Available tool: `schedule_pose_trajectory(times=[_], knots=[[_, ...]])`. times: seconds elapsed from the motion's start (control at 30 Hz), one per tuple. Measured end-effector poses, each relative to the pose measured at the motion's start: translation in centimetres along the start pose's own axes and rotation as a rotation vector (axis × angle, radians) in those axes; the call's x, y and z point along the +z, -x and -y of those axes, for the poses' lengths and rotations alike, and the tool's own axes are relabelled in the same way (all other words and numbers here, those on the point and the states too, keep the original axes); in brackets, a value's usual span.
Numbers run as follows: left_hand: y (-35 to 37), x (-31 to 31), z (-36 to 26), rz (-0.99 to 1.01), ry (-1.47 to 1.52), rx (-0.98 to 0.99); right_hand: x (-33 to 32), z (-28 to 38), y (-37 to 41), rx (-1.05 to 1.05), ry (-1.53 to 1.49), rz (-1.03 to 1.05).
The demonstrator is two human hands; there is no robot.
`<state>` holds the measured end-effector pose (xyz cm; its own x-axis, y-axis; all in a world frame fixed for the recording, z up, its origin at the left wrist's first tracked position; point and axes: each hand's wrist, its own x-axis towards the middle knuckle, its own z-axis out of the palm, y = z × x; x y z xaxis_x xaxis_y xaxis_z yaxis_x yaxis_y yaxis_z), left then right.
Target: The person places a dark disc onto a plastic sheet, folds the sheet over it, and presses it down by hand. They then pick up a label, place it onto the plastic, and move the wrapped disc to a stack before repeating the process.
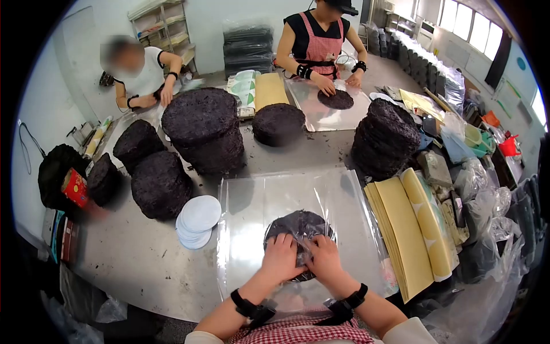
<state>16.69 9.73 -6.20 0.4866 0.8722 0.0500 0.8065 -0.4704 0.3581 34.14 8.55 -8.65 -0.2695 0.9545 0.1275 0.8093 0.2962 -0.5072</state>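
Note:
A flat, round dark disc (302,221) of moist, crumbly-looking material lies in front of me under clear plastic film (252,195). My left hand (281,258) rests on the disc's left half, fingers apart and pressing through the film. On the right half lies my right hand (325,261), its fingers bent and spread on the wrinkled film. Both thumbs point inward, close to each other. The disc's middle and lower edge are partly hidden by my hands. Left of the film sits a loose pile of thin white round sheets (197,221).
Tall stacks of dark discs stand at the back left (203,129) and right (385,140); a shorter stack (279,123) is between them. Yellow sheets (398,229) lie to my right. Across the metal table (126,246), a person in an apron (321,46) handles another disc; another person (143,74) is at left.

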Motion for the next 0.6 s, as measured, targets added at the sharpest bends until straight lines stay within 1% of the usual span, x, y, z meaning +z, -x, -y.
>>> schedule_pose_trajectory(times=[0.03, 0.07, 0.1, 0.13, 0.17, 0.2, 0.27, 0.3, 0.33, 0.4, 0.43, 0.53, 0.57, 0.6], knots=[[0.0, -0.4, 1.3, -0.152, -0.019, 0.115, -0.3, 0.0, -0.1, -0.066, 0.093, -0.073], [-0.4, -0.5, 2.5, -0.307, -0.041, 0.229, -0.3, -0.4, -0.6, -0.133, 0.089, -0.140], [-0.2, 1.8, 3.8, -0.189, 0.101, 0.158, -0.1, -1.0, -1.2, -0.199, 0.083, -0.208], [-0.3, 1.7, 3.8, -0.113, 0.380, 0.151, 0.3, -1.5, -1.5, -0.261, 0.077, -0.269], [-0.4, 1.7, 3.4, -0.071, 0.429, 0.080, 0.7, -1.7, -1.7, -0.230, -0.177, -0.242], [-0.4, 1.5, 3.1, -0.030, 0.479, 0.011, 0.9, -1.9, -1.5, -0.157, -0.175, -0.186], [-1.4, -0.4, 3.0, -0.286, 0.099, 0.157, -0.1, -0.8, -0.8, -0.007, -0.170, -0.064], [-1.4, -0.2, 3.3, -0.278, 0.081, 0.182, -0.1, -0.9, -0.7, -0.030, -0.095, 0.024], [-1.5, 0.1, 3.7, -0.270, 0.063, 0.207, -0.6, -0.7, -1.0, -0.106, -0.011, -0.048], [-1.8, 2.8, 5.2, 0.002, 0.372, 0.170, -2.2, -0.2, -2.6, -0.259, 0.162, -0.195], [-1.6, 2.7, 4.8, 0.021, 0.437, 0.115, -2.0, -0.9, -3.1, -0.253, 0.142, -0.123], [-2.0, 0.7, 2.8, -0.421, 0.132, 0.080, -0.2, -3.2, -3.0, -0.181, -0.354, 0.164], [-2.4, 0.3, 2.7, -0.395, 0.034, 0.167, 0.1, -3.3, -2.4, -0.044, -0.326, 0.102], [-2.5, 1.4, 3.4, -0.279, 0.136, 0.166, 0.3, -3.3, -2.3, -0.079, -0.267, -0.019]])
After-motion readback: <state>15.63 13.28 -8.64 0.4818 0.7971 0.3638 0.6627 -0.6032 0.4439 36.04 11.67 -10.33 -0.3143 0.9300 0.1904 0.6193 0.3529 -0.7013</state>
